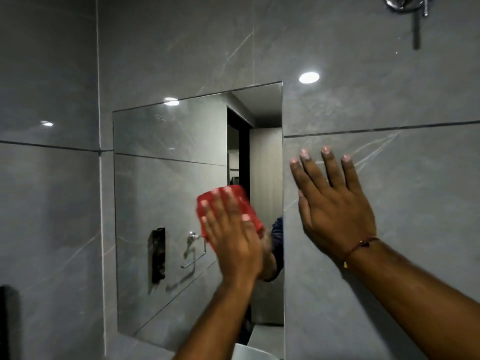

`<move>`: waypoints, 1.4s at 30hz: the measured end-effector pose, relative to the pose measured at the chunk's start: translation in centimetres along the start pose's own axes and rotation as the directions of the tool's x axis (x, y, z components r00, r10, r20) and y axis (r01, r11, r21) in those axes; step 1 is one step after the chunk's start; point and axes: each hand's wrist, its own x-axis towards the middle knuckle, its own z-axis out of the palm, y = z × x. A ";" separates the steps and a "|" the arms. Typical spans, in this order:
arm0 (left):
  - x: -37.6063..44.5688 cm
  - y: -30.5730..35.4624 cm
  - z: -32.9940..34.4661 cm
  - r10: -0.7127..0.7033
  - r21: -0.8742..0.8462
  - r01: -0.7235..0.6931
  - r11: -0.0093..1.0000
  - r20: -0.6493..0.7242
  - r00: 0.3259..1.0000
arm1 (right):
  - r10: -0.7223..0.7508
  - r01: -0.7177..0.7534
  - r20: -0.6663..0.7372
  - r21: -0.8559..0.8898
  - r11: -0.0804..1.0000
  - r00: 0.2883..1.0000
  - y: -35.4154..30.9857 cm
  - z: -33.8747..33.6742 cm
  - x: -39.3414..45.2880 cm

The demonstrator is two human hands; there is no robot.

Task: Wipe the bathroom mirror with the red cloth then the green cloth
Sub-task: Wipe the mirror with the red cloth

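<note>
The frameless mirror (166,178) is set flush in the grey tiled wall at the centre of the head view. My left hand (233,237) presses the folded red cloth (241,201) flat against the glass, near the mirror's lower right part. The cloth shows above and to the right of my fingers. My right hand (335,203) lies flat with fingers spread on the tile just right of the mirror's edge and holds nothing. No green cloth is in view.
Grey marble-look wall tiles (389,87) surround the mirror. A chrome fitting (407,6) hangs at the top right. A white basin rim (249,353) shows at the bottom edge. The mirror reflects a doorway and a towel ring.
</note>
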 end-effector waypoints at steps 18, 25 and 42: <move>5.5 -20.8 -8.1 0.385 0.185 -0.416 0.890 0.183 0.905 | 0.060 -0.061 0.022 0.015 0.998 0.998 -2.2 0.5 -3.3; 6.4 -29.7 -8.2 -0.263 -0.056 0.259 0.964 -0.100 0.960 | 0.057 -0.056 0.018 -0.028 0.998 0.998 -2.5 1.0 -3.2; -14.9 3.2 3.4 0.141 0.036 -0.155 0.987 0.258 0.956 | -0.003 -0.007 0.078 0.125 0.992 0.997 -1.3 0.2 -4.3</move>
